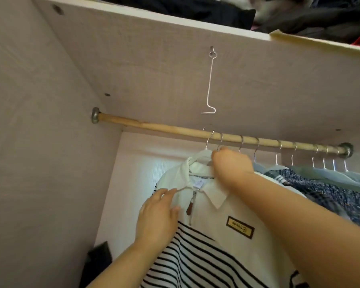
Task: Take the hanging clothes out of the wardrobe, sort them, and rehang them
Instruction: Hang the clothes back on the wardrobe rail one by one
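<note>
A white polo shirt (216,221) with black stripes, a zip collar and a chest badge hangs on a white hanger (202,156), whose metal hook sits on the wooden rail (154,126). My right hand (231,165) grips the hanger at its neck, just under the rail. My left hand (158,213) pinches the shirt's left collar edge between thumb and fingers. To the right, several more garments (320,183) hang on hangers along the same rail, blue, patterned and grey-green.
A bent wire hook (210,84) hangs from the underside of the shelf (175,48) above the rail. Dark folded clothes (195,7) lie on top of that shelf. The wardrobe's left side wall (29,142) is close. A dark object (98,258) sits low at the left.
</note>
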`<state>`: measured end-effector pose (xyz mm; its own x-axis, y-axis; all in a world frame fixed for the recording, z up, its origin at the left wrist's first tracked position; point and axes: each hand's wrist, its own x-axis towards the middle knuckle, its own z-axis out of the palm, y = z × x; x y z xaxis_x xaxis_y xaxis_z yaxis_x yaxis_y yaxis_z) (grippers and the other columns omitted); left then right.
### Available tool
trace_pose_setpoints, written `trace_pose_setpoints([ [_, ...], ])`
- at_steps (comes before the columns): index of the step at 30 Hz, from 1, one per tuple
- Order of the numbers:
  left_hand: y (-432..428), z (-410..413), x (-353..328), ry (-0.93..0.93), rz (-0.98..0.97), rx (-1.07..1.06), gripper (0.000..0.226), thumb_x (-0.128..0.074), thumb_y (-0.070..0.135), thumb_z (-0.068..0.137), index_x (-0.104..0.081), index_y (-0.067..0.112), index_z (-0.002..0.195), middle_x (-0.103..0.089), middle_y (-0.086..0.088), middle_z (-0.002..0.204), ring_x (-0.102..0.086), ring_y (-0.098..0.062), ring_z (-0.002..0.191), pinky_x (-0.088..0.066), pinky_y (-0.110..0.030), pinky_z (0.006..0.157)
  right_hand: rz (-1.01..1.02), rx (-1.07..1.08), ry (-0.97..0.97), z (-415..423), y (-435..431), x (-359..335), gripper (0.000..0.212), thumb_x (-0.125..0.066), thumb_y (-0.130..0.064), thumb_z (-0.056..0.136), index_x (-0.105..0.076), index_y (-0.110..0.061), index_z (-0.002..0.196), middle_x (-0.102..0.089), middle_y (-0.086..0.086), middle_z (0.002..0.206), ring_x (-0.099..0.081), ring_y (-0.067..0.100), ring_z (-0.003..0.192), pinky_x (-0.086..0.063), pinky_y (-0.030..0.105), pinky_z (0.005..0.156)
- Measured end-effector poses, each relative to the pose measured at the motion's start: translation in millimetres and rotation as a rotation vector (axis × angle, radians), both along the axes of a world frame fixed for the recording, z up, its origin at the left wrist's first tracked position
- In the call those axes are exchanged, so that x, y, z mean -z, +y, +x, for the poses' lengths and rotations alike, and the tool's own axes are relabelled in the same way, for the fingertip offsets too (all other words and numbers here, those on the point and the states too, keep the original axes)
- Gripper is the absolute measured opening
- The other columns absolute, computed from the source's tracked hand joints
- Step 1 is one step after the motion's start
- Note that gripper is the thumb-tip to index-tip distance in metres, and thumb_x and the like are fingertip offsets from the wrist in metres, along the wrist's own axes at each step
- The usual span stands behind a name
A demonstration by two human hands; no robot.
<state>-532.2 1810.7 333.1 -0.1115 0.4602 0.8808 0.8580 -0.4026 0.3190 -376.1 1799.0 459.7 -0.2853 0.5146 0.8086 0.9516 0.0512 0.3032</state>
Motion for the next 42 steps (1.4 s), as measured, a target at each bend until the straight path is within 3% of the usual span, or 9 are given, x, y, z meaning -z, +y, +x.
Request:
trace_pose_setpoints([
  [9,12,6,20,0.032,-0.054,0.023,0.045,-0.044,0.029,0.098,-0.035,0.027,0.142,-0.038,0.008,0.141,-0.041,-0.007,0.122,-0.028,-0.016,0.100,-0.119,-0.030,0.040,-14,6,-10,0.028,-0.047,0.006,0.087,-0.062,-0.004,0.108,-0.060,0.012,0.111,-0.059,0.031,0.100,-0.040,0.030,0.068],
  [16,5,0,36,0.044,-0.103,0.025,0.048,-0.041,0.032,0.099,-0.029,0.028,0.145,-0.030,0.008,0.147,-0.036,-0.008,0.128,-0.024,-0.016,0.106,-0.213,-0.015,0.148,-3,3,3,0.018,-0.041,-0.001,0.089,-0.058,-0.008,0.093,-0.056,0.010,0.099,-0.051,0.027,0.086,-0.038,0.031,0.069],
  [18,0,2,38,0.024,-0.122,0.046,0.048,-0.042,0.032,0.099,-0.030,0.027,0.145,-0.031,0.008,0.146,-0.038,-0.008,0.126,-0.025,-0.016,0.104,-0.185,-0.005,0.109,0,-4,18,0.026,-0.042,-0.009,0.091,-0.055,-0.009,0.113,-0.056,0.010,0.113,-0.051,0.027,0.100,-0.039,0.033,0.074],
  [20,-7,8,42,0.028,-0.130,0.054,0.049,-0.043,0.031,0.098,-0.030,0.026,0.145,-0.033,0.008,0.145,-0.038,-0.008,0.126,-0.024,-0.015,0.103,-0.132,-0.005,0.009,2,-12,38,0.041,-0.045,-0.015,0.091,-0.042,-0.011,0.132,-0.046,0.009,0.132,-0.038,0.027,0.124,-0.037,0.038,0.093],
  [23,-18,20,49,0.036,-0.141,0.058,0.048,-0.044,0.031,0.098,-0.032,0.025,0.144,-0.036,0.008,0.143,-0.039,-0.007,0.125,-0.025,-0.015,0.102,-0.123,-0.121,-0.057,4,-35,73,0.053,-0.045,-0.025,0.093,-0.030,-0.017,0.142,-0.029,0.006,0.147,-0.019,0.026,0.138,-0.016,0.044,0.113],
  [30,-62,45,75,0.057,-0.220,0.041,0.049,-0.050,0.028,0.095,-0.035,0.027,0.142,-0.042,0.005,0.139,-0.042,-0.010,0.123,-0.031,-0.022,0.103,-0.162,-0.353,-0.139,30,-89,153,0.051,-0.054,-0.023,0.089,-0.040,-0.015,0.137,-0.039,0.009,0.139,-0.034,0.027,0.129,-0.025,0.039,0.107],
  [32,-79,50,85,0.073,-0.264,0.010,0.048,-0.050,0.028,0.095,-0.037,0.028,0.141,-0.043,0.005,0.137,-0.043,-0.011,0.122,-0.033,-0.022,0.101,-0.091,-0.444,-0.128,41,-96,176,0.054,-0.075,-0.024,0.065,-0.063,-0.016,0.117,-0.061,0.007,0.115,-0.057,0.025,0.108,-0.045,0.038,0.092],
  [34,-94,54,96,0.097,-0.306,-0.025,0.048,-0.050,0.029,0.095,-0.037,0.027,0.141,-0.042,0.004,0.139,-0.042,-0.012,0.123,-0.033,-0.023,0.102,-0.068,-0.527,-0.077,53,-103,198,0.055,-0.084,-0.029,0.043,-0.072,-0.022,0.096,-0.067,-0.001,0.091,-0.065,0.017,0.085,-0.054,0.032,0.077],
  [42,-160,76,134,0.155,-0.455,-0.104,0.053,-0.048,0.033,0.095,-0.030,0.027,0.145,-0.037,0.005,0.144,-0.036,-0.012,0.131,-0.030,-0.024,0.106,-0.145,-0.604,-0.092,99,-161,275,0.062,-0.085,-0.039,0.036,-0.071,-0.032,0.096,-0.067,-0.010,0.096,-0.064,0.009,0.088,-0.051,0.023,0.080],
])
